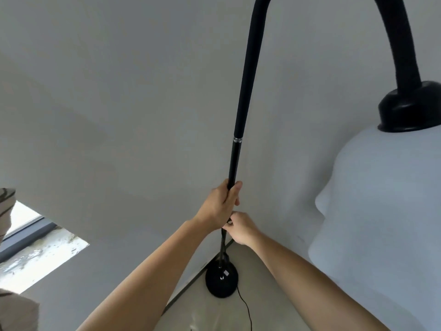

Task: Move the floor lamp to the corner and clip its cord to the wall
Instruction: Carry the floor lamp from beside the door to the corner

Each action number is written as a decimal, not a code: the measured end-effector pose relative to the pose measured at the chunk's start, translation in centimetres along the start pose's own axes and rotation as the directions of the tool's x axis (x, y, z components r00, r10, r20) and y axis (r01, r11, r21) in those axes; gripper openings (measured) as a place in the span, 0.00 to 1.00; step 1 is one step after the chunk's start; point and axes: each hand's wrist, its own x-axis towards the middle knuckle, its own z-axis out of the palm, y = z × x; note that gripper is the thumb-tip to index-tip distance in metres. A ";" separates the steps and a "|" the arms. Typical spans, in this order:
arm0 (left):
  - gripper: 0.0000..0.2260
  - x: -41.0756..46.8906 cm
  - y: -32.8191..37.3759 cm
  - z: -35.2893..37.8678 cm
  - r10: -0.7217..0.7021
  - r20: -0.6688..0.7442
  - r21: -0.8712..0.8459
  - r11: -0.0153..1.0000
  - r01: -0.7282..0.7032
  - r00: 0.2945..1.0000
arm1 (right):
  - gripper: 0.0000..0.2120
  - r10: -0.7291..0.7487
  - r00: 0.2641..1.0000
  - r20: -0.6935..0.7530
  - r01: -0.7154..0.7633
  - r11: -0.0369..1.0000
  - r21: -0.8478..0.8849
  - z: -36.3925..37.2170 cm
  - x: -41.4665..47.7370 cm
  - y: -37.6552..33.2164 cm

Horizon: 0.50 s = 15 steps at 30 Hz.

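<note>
A black floor lamp stands in the room's corner, its thin pole (pixel 241 96) rising and arching over to a white shade (pixel 386 211) at the right. The round black base (pixel 222 281) rests on the floor where the two walls meet. My left hand (pixel 220 203) is wrapped around the pole at mid height. Just below it my right hand (pixel 241 228) grips the pole too, fingers pinched on it. A thin black cord (pixel 245 309) trails from the base across the floor toward me. No clip shows anywhere in view.
White walls close in on the left and behind the lamp. A low window (pixel 35 247) opens in the left wall. A beige curtain (pixel 7 206) hangs at the far left edge. Pale floor lies in front of the base.
</note>
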 end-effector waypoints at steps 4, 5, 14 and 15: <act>0.23 -0.4 -0.9 0.3 -0.032 -0.038 0.001 0.999 0.032 0.999 | 0.10 0.022 1.000 -0.017 -0.023 0.999 -0.046 0.7 -0.2 -0.2; 0.24 -0.5 -1.0 0.4 -0.034 -0.040 -0.001 0.999 0.034 0.999 | 0.12 0.018 0.999 -0.033 -0.020 0.999 -0.047 0.8 -0.4 -0.2; 0.17 -1.1 -1.1 1.3 0.007 -0.005 0.021 1.000 -0.007 1.000 | 0.30 0.121 0.993 -0.008 -0.121 0.988 -0.094 1.6 -4.2 2.2; 0.15 -1.1 -1.4 1.3 0.009 -0.001 0.035 0.999 -0.009 1.000 | 0.29 0.137 0.990 -0.015 -0.138 0.987 -0.077 1.6 -4.9 2.7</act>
